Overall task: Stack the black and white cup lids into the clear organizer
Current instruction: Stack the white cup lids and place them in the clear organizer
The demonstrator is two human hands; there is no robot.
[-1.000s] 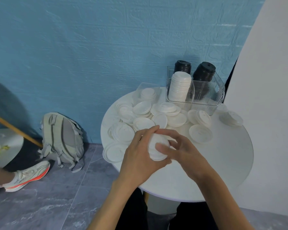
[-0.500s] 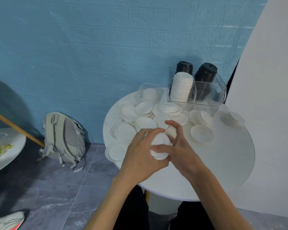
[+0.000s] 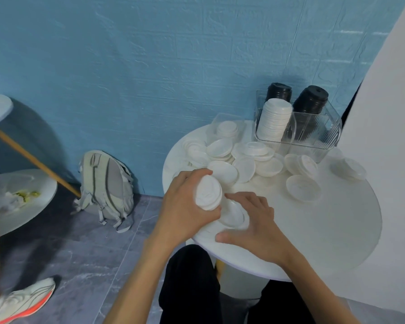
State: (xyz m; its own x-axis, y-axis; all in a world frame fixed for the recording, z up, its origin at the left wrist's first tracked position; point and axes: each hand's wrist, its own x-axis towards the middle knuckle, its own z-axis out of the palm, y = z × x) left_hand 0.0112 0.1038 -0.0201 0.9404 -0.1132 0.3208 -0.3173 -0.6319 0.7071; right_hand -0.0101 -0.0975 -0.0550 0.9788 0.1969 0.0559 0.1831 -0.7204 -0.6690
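Gripping a short stack of white lids [image 3: 208, 192], the left hand [image 3: 185, 213] holds it tilted on its side above the tabletop's [image 3: 332, 232] near left edge, fingers curled round the stack's far side. Just beside it, the right hand [image 3: 255, 220] lies low over another white lid [image 3: 233, 213] flat on the tabletop, its fingers bent over the lid's rim and its thumb stretched toward the near edge; whether it truly pinches that lid or only touches it I cannot tell.

Beyond both hands a heap of loose white lids [image 3: 241, 157] covers the far left part of the tabletop, many overlapping, some face up and some dished. A single lid [image 3: 303, 191] lies apart toward the middle, and a few more [image 3: 348, 169] sit near the right edge against the white wall [image 3: 388, 160].

At the far right corner stands the clear organizer [image 3: 313, 129]. Its front left compartment holds a tall white stack [image 3: 275, 120]; two black stacks [image 3: 310, 99] rise behind it. The heap lies between the hands and the organizer. A smaller clear container [image 3: 220, 120] with a few lids sits at the far edge, left of the organizer.

On the grey floor left of the table, a pale backpack [image 3: 105, 185] leans against the blue wall [image 3: 150, 54]. A white and orange shoe [image 3: 21, 300] shows at the bottom left, near a second round table [image 3: 21, 195].
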